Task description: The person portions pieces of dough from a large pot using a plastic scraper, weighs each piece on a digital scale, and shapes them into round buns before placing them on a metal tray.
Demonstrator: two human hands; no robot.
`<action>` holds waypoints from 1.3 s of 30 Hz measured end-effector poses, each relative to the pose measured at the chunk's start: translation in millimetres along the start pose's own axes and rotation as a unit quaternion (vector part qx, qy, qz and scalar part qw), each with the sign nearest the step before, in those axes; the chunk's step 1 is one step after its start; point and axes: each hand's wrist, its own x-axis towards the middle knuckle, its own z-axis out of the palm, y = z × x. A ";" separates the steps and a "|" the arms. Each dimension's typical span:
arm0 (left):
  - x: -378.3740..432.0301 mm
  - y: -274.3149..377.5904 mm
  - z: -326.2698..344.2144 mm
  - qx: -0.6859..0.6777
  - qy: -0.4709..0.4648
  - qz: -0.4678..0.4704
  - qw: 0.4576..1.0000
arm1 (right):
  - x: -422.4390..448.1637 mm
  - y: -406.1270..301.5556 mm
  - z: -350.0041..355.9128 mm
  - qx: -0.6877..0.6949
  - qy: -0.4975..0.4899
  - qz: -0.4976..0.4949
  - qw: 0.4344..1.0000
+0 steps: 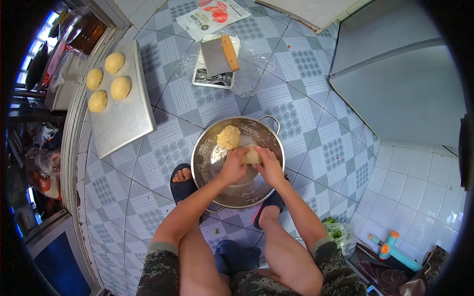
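A large steel pot with side handles (207, 196) stands on the tiled floor between my feet. Over its middle, my left hand (235, 165) and my right hand (269, 165) hold a pale piece of dough (251, 155) between them, fingers curled around its two sides. Another lump of yellowish, rough dough (228, 137) lies in the pot, just beyond my left hand. Floury residue coats the pot's inner wall. At the upper left, several smooth round dough balls (120, 88) rest on a metal tray (126, 125).
A dough scraper with wooden handle (216, 57) lies on a white plastic tray (213, 86) among clear wrap (250, 77). Beyond it is a printed food pouch (213, 18). A grey panelled surface (400, 81) stands at the right; a bag of greens (340, 235) sits lower right.
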 end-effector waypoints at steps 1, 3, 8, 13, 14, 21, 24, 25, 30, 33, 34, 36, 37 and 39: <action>4.0 -0.4 3.2 -0.074 0.001 -0.030 0.997 | 2.9 16.9 4.5 -0.002 0.003 0.002 1.000; -2.1 6.9 8.3 -0.129 0.020 -0.050 0.990 | 12.9 51.3 6.7 0.317 -0.037 0.157 0.934; -28.4 46.1 -16.9 0.049 0.019 -0.049 0.997 | 39.7 55.0 -32.6 0.459 -0.113 0.293 0.831; -30.4 37.2 -8.8 0.321 -0.096 -0.028 0.942 | 33.6 35.2 -83.4 0.492 0.008 0.308 0.814; -30.8 34.2 -4.3 0.365 -0.118 -0.020 0.923 | 26.9 19.8 -100.4 0.490 0.065 0.294 0.818; 8.9 26.8 17.1 0.491 -0.150 -0.043 0.857 | -19.0 -104.8 -205.3 0.066 0.665 -0.099 0.737; 27.4 37.5 23.8 0.505 -0.157 -0.049 0.847 | -34.8 -53.5 -179.6 -0.179 0.733 -0.135 0.643; 28.7 42.1 27.4 0.514 -0.168 -0.054 0.839 | -39.3 -8.0 -138.2 -0.238 0.626 -0.043 0.742; 22.1 33.8 23.5 0.538 -0.155 -0.032 0.828 | -26.0 19.2 -22.0 -0.032 0.035 0.126 0.991; 13.9 25.5 22.2 0.547 -0.128 -0.011 0.827 | 15.4 4.7 -62.7 -0.010 -0.079 0.134 0.988; 17.5 28.0 21.8 0.529 -0.131 -0.014 0.838 | 39.1 10.2 -77.7 0.002 -0.104 0.158 0.982; 17.4 26.8 20.6 0.528 -0.137 -0.016 0.838 | 62.6 25.9 -79.6 0.022 -0.145 0.192 0.971; 20.3 29.9 24.6 0.525 -0.141 -0.012 0.839 | 74.2 44.3 -75.5 -0.025 -0.074 0.116 0.990; 21.8 32.5 27.0 0.524 -0.146 -0.014 0.839 | 81.4 66.7 -55.9 -0.070 -0.004 0.037 0.997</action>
